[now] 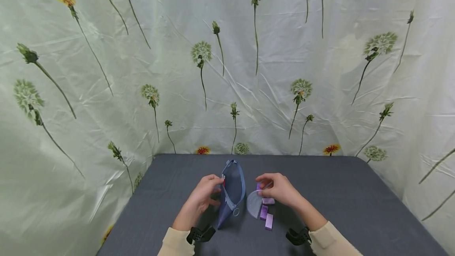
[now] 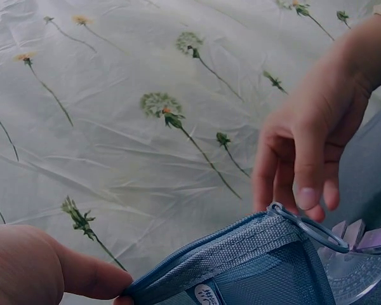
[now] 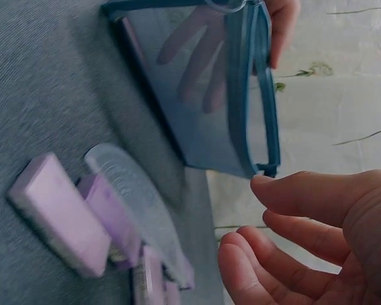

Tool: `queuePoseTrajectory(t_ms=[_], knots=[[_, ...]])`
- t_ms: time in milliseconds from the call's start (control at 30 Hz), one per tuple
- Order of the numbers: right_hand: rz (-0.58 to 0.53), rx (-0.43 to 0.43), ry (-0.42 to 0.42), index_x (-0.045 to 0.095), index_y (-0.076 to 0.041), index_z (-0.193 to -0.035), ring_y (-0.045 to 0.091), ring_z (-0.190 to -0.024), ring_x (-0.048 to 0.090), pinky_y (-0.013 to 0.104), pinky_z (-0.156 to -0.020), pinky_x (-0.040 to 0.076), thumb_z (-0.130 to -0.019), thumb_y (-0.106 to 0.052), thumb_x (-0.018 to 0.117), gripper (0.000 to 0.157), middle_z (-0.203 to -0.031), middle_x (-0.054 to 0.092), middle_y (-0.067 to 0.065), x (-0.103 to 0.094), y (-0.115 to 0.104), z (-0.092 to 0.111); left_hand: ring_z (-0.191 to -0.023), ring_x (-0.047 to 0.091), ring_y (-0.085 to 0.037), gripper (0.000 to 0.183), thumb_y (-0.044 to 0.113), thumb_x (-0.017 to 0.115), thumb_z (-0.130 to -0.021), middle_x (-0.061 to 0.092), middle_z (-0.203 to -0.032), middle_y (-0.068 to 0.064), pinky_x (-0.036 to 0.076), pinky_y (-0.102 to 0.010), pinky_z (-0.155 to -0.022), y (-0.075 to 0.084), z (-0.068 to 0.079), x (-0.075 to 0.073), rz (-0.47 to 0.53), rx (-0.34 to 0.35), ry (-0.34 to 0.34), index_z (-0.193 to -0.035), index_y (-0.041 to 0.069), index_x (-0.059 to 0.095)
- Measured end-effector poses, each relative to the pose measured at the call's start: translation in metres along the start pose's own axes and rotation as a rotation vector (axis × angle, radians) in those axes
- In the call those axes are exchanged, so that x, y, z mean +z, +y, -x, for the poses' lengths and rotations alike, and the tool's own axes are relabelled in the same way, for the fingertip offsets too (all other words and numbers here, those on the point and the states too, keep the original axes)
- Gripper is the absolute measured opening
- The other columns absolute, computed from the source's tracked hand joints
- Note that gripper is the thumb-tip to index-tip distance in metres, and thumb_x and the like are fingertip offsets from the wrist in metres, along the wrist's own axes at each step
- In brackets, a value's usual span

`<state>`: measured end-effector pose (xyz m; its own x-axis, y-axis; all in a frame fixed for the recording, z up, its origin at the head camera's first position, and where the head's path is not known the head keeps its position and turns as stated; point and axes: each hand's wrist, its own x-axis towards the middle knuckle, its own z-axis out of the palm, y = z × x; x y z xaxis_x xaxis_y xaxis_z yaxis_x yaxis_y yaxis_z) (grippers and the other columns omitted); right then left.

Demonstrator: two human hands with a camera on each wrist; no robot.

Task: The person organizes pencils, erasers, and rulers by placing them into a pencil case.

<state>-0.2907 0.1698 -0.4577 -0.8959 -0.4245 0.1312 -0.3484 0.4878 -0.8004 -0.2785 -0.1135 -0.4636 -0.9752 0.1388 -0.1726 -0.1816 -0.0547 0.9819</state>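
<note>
My left hand (image 1: pixel 205 192) pinches the rim of a blue mesh zip pouch (image 1: pixel 233 183) between thumb and fingers. The pouch stands upright with its mouth gaping and a ring pull (image 1: pixel 236 211) at its near end. Something red and white (image 1: pixel 224 179) shows inside, by the left thumb. To the right of the pouch, my right hand (image 1: pixel 281 190) hovers with loosely bent fingers and nothing between them. Below it lie a clear semicircular protractor (image 1: pixel 254 204) and several purple rectangular blocks (image 1: pixel 269 221) that look like erasers. The protractor leans on some of them in the right wrist view.
A dark grey cloth-covered table (image 1: pixel 337 200) lies under everything. Behind it and at the sides hangs a pale curtain (image 1: pixel 170 70) printed with dandelions. Dark bands with small devices (image 1: pixel 200 234) sit on both wrists.
</note>
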Motion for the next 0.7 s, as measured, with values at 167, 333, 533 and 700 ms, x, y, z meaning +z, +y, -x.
queuePoseTrajectory(t_ms=[167, 333, 533, 700], knots=[[0.001, -0.002, -0.007, 0.069, -0.005, -0.12, 0.028, -0.082, 0.066, 0.029, -0.064, 0.054, -0.081, -0.007, 0.081, 0.041, -0.098, 0.068, 0.017, 0.002, 0.011, 0.0, -0.121, 0.044, -0.055, 0.019, 0.018, 0.059, -0.1, 0.046, -0.126, -0.022, 0.044, -0.077, -0.079, -0.001, -0.002, 0.0, 0.005, -0.002, 0.003, -0.084, 0.009, 0.054], [-0.001, 0.005, 0.01, 0.068, -0.001, -0.122, 0.027, -0.083, 0.066, 0.03, -0.064, 0.054, -0.08, -0.008, 0.083, 0.045, -0.099, 0.068, 0.016, 0.003, 0.019, 0.0, -0.123, 0.042, -0.057, 0.02, 0.017, 0.058, -0.1, 0.045, -0.127, -0.022, 0.042, -0.078, -0.081, -0.003, -0.004, 0.0, 0.006, -0.005, 0.003, -0.083, 0.01, 0.053], [0.008, 0.049, 0.044, 0.068, -0.004, -0.122, 0.023, -0.083, 0.068, 0.034, -0.062, 0.054, -0.08, -0.009, 0.083, 0.045, -0.105, 0.068, 0.015, 0.007, 0.026, 0.0, -0.122, 0.042, -0.055, 0.02, 0.018, 0.059, -0.1, 0.046, -0.124, -0.02, 0.043, -0.077, -0.08, -0.001, -0.002, 0.001, 0.009, -0.002, 0.005, -0.083, 0.009, 0.054], [0.031, 0.076, 0.056, 0.069, -0.006, -0.121, 0.019, -0.08, 0.068, 0.034, -0.061, 0.054, -0.079, -0.009, 0.084, 0.045, -0.107, 0.068, 0.014, 0.011, 0.032, 0.0, -0.118, 0.046, -0.051, 0.019, 0.017, 0.059, -0.099, 0.048, -0.121, -0.022, 0.047, -0.074, -0.077, 0.0, 0.0, 0.002, 0.005, -0.006, 0.011, -0.083, 0.01, 0.055]])
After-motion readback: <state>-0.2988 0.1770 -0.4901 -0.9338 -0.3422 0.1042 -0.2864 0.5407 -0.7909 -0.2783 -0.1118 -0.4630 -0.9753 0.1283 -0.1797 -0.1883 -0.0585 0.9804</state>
